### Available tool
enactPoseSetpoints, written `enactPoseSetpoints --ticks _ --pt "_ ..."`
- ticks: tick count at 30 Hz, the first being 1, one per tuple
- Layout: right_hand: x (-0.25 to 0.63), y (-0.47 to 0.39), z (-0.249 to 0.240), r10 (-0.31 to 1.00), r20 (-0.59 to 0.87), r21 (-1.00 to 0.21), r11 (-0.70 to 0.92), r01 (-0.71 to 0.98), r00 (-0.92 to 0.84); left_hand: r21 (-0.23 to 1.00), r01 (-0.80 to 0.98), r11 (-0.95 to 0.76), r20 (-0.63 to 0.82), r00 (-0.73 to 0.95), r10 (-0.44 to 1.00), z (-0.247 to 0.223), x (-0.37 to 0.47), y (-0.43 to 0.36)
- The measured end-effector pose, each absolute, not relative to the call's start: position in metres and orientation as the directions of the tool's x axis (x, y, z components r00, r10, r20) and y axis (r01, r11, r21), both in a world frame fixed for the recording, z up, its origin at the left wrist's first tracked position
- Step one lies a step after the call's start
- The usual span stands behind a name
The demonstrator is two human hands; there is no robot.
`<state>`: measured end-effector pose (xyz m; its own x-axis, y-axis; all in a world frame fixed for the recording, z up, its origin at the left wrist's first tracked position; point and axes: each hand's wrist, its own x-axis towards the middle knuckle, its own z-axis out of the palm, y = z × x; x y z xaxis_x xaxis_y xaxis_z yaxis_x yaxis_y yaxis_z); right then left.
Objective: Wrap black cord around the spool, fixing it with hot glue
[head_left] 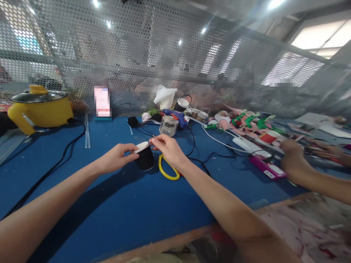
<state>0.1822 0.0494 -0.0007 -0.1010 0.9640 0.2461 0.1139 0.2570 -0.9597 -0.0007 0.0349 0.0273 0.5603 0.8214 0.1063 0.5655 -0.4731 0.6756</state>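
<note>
A small black cup (146,159) with a white inside is tilted a little over the blue table. My left hand (120,157) pinches its rim from the left, thumb in front. At the cup's right edge, my right hand (165,148) has thumb and forefinger pressed together. A thin dark strand shows near these fingertips, but I cannot make out what they hold. Below my right hand lies a yellow loop handle (170,178), partly hidden by the wrist. Behind the hands, a blue glue gun (175,116) rests over a clear plastic jar (168,126).
A yellow electric pot (44,111) and its black cord occupy the left. A lit phone (102,101) stands against the mesh screen. Black yarn (133,121) lies at the back. On the right are a white power strip (251,147), a purple box (266,168) and another person's hand (294,160).
</note>
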Motion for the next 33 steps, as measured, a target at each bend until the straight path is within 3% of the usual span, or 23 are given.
enactPoseSetpoints --ticks 17,28,33 --pt "0.1848 0.0483 -0.0077 0.953 0.281 -0.937 0.298 0.180 -0.115 0.773 0.482 -0.413 0.041 0.611 0.790 0.0332 0.0004 0.0318" --pt "0.1830 0.0419 -0.0018 0.945 0.286 -0.953 0.298 0.059 -0.160 0.855 0.330 -0.399 0.086 0.670 0.737 0.0311 -0.0047 0.0350" --pt "0.1837 0.0422 -0.0010 0.939 0.298 -0.942 0.318 0.104 -0.169 0.857 0.324 -0.401 0.084 0.680 0.728 0.0306 -0.0065 0.0361"
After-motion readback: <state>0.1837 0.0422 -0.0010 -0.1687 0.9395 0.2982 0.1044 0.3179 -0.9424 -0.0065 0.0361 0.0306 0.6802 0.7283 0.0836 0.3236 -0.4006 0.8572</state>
